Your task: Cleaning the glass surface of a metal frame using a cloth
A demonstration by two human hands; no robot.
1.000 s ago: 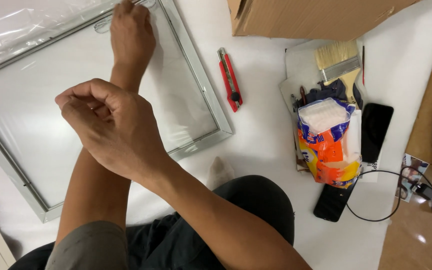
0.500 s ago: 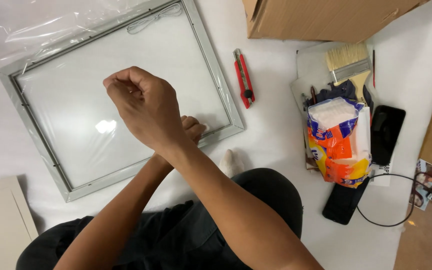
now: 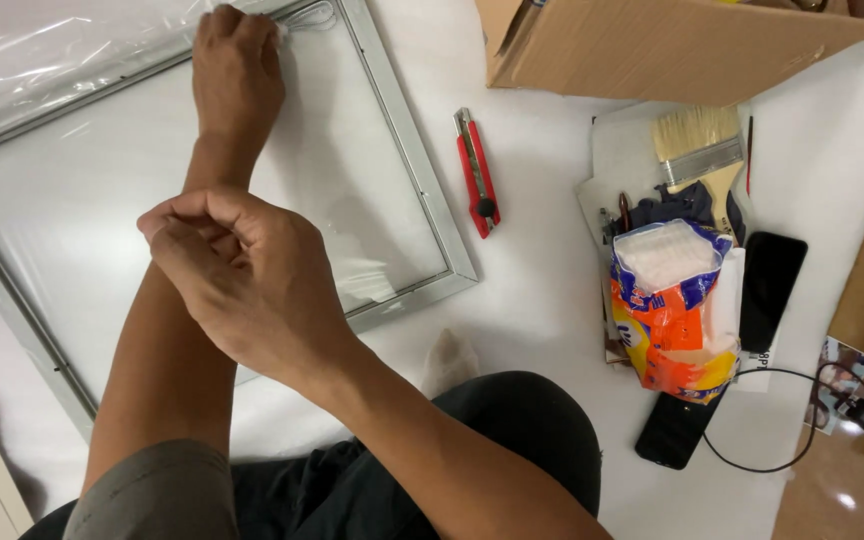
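At the top edge of the silver picture frame (image 3: 414, 205), the left hand (image 3: 237, 65) lies flat, fingers pressed together, pushing down on the clear plastic sheet (image 3: 42, 50) where it meets the frame. Closer to the camera, the right hand (image 3: 242, 280) is curled shut in a loose fist above the glass (image 3: 102, 230). I cannot tell if it pinches anything. The frame lies flat on the white floor (image 3: 542, 290), in front of the person's knees.

To do this well, I think the left hand should hold the frame still and press softly, because glass can crack.

Just beside the frame lies a red box cutter (image 3: 476, 170). Farther off are a paintbrush (image 3: 702, 150), an orange pack of wipes (image 3: 672, 310) and a cardboard box (image 3: 652, 45).

Half a second ago the right fist was over the middle of the glass and the left hand was tucked under it. Now the left hand has reached up to the top edge.
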